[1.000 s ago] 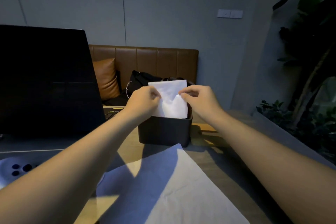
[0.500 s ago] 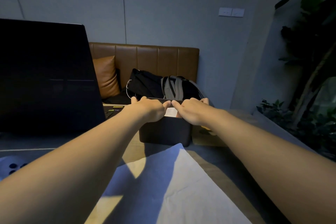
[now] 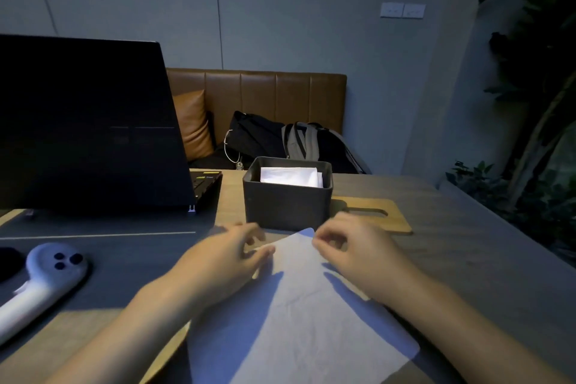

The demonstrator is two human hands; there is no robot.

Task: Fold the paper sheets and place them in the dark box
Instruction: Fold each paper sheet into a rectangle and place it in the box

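Now that the folded sheet (image 3: pixel 291 176) sits inside the dark box (image 3: pixel 286 203) and no longer between my fingers, both my hands have come back toward me to the flat sheet (image 3: pixel 299 315) lying on the table (image 3: pixel 467 259) just in front of the box. My left hand (image 3: pixel 230 254) and right hand (image 3: pixel 352 246) hover at its far corner, fingers loosely curled, holding nothing; motion blur hides whether they touch it. One sheet is stowed; I judge this one is next to fold.
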